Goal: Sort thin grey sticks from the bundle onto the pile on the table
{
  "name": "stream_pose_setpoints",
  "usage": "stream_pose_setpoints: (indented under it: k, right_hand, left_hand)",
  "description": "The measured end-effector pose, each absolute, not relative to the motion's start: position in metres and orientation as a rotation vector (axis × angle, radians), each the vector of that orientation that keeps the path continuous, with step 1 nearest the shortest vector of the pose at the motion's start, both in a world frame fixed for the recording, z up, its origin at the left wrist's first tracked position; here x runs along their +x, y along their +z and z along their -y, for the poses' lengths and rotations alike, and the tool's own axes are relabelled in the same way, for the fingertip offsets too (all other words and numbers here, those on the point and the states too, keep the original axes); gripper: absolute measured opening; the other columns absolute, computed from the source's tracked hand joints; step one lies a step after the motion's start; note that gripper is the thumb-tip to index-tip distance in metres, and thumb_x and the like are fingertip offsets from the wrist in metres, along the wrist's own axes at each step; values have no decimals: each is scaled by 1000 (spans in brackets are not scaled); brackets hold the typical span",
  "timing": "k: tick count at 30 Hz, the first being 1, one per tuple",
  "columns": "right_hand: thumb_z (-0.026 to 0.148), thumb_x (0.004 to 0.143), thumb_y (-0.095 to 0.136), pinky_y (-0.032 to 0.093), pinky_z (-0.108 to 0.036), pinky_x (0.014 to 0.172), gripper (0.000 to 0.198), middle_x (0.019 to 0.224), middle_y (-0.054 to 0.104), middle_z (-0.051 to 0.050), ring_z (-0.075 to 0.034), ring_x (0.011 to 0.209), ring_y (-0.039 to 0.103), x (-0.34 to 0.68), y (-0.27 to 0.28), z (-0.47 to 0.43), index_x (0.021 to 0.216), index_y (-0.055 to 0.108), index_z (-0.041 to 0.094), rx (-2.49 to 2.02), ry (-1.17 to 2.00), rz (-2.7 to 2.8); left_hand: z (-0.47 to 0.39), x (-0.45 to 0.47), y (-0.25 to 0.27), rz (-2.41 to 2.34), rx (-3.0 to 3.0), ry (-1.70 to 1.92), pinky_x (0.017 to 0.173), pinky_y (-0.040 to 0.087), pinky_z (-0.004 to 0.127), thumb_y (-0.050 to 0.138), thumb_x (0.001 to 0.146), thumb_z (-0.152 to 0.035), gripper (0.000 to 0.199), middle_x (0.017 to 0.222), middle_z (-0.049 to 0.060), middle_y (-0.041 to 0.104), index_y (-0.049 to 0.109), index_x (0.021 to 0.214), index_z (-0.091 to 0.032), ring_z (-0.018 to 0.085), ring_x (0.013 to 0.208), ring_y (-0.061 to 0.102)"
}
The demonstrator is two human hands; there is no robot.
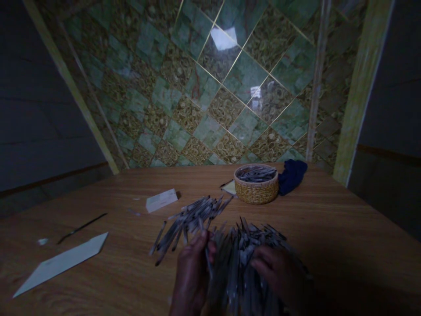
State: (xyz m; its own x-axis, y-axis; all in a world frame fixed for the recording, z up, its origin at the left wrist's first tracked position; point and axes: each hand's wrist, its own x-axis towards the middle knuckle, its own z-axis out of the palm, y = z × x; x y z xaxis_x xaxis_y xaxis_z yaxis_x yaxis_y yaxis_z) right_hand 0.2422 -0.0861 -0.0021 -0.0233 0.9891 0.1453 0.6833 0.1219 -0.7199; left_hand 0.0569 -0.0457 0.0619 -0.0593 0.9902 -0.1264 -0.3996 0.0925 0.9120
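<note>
My left hand point(192, 265) is closed around a slim, pale, pen-like stick point(208, 256), thumb on top, its tip pointing up and away. Right beside it lies a large heap of similar grey sticks point(241, 263), some with dark ends. Over the heap's right side is my right hand point(274, 267), fingers curled together against the sticks; dim light hides what they pinch, if anything. Beyond my left hand, a looser pile of sticks point(194, 215) is spread on the table. A round woven basket point(256, 193) farther back holds many more sticks.
Dark blue cloth point(292, 175) lies against the basket's right side. On the wooden table point(125, 254) are a small white box point(161, 200), a pale flat strip point(66, 261) and a thin black stick point(82, 228). A tiled wall point(213, 96) closes off the back.
</note>
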Motion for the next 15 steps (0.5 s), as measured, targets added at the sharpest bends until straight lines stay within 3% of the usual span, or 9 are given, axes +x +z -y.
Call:
stream_pose_setpoints:
  k: [6,15]
  right_hand:
    - [31,78,47,31,-23,54,17,62,59,0,-14,58,54,272,-11,64,75,58,19,-1739,518,1739]
    - [32,82,47,33,-24,60,19,74,67,-2,-16,71,61,266,-11,52,76,62,21,-1575,515,2071]
  left_hand:
    - [56,83,23,-1030,893,1109,34,21,14,69,65,-38,26,38,-4,50,61,67,-13,3,31,35]
    - [43,81,-10,-809,1010,806,29,14,17,64,66,-52,40,29,-3,48,62,79,-14,5,22,28]
